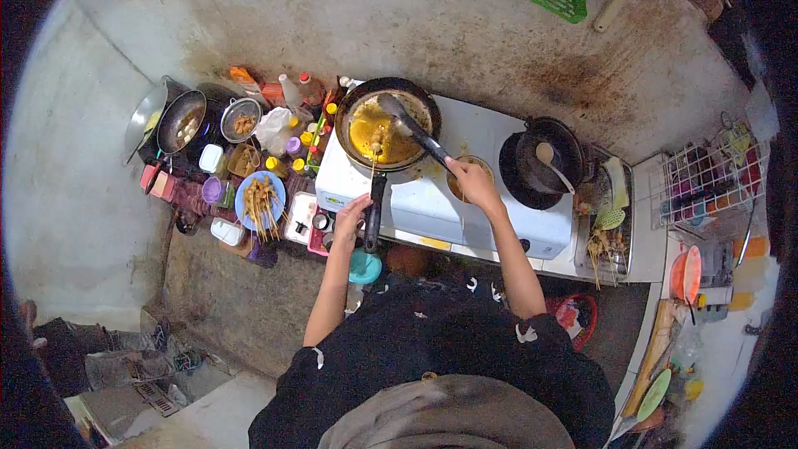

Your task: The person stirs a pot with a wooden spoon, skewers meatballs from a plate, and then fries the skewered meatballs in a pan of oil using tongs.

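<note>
- Frying step in hand: round black frying pan (387, 123) with yellow contents sits on left burner of white stove (465, 199).
- Left hand (352, 214) wrapped round black pan handle (372, 214), steadying.
- Right hand (471, 181) clenched on dark long-handled spatula (413, 129), blade in pan.
- Next move likely needs blade slid under food, pan held firm.

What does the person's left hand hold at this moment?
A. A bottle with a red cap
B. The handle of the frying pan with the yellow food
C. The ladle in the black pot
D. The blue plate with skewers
B: the left hand grips the dark handle of the frying pan, while the right hand holds a spatula over it.
</note>
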`<state>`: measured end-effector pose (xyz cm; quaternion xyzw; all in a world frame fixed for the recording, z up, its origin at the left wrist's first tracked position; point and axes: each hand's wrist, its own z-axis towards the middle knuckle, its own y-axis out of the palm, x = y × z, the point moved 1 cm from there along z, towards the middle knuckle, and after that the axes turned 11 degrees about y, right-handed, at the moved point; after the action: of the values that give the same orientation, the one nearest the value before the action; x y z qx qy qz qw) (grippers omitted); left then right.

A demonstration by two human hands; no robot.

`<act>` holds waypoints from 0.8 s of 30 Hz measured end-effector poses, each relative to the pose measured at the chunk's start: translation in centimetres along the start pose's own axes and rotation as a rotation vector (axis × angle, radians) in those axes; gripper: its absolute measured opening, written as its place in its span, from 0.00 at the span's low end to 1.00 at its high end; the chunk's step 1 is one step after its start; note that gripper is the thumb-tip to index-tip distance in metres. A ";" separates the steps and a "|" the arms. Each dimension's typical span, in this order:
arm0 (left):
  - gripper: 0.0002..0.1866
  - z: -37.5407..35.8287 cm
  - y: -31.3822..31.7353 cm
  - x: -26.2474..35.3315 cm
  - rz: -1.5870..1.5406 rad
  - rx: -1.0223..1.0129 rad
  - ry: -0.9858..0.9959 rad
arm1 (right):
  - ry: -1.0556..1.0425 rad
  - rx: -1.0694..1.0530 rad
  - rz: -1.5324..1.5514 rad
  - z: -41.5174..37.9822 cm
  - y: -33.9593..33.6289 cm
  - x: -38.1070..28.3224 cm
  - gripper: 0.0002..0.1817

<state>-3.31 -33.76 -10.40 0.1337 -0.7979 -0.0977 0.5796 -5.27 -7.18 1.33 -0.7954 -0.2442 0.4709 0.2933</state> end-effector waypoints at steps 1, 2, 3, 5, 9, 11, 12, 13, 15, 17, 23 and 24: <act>0.14 -0.3 0.2 0.4 0.028 0.023 -0.020 | -0.016 0.061 0.004 0.0 0.0 -0.1 0.33; 0.15 -0.5 0.4 0.8 0.057 0.044 -0.039 | -0.017 0.061 0.006 0.1 0.1 0.0 0.33; 0.15 -0.4 0.4 0.7 0.058 0.042 -0.037 | -0.023 0.018 -0.029 0.1 0.2 0.0 0.33; 0.15 -0.3 0.3 0.4 0.011 0.026 -0.012 | -0.026 -0.022 -0.063 0.3 0.3 0.2 0.33; 0.15 -0.6 0.4 0.6 0.009 0.033 -0.008 | -0.026 0.030 0.016 0.8 0.9 0.5 0.33; 0.15 -0.5 0.4 0.5 0.011 0.038 0.014 | -0.069 0.099 -0.002 1.0 0.8 0.7 0.33; 0.15 -0.5 0.4 0.5 0.011 0.036 0.016 | 0.022 -0.016 -0.039 0.0 -0.1 -0.4 0.32; 0.14 -0.5 0.4 0.6 0.036 0.043 0.014 | 0.112 -0.132 -0.076 -0.5 -0.6 -1.0 0.33; 0.14 -0.5 0.4 0.7 0.059 0.055 0.012 | 0.113 -0.114 -0.040 -0.3 -0.7 -0.9 0.33; 0.15 -0.8 0.7 0.7 0.020 0.079 0.037 | 0.118 -0.098 -0.002 -0.2 -0.5 -0.6 0.33; 0.13 -0.5 0.5 0.2 0.035 0.102 0.046 | 0.121 -0.136 -0.087 -0.1 -0.5 -0.5 0.34; 0.13 -0.7 0.6 0.4 0.035 0.103 0.044 | 0.075 -0.060 -0.054 -0.2 -0.4 -0.5 0.33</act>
<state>-2.85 -33.28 -9.68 0.1517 -0.7911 -0.0433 0.5910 -5.34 -7.25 1.98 -0.8139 -0.2684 0.4251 0.2912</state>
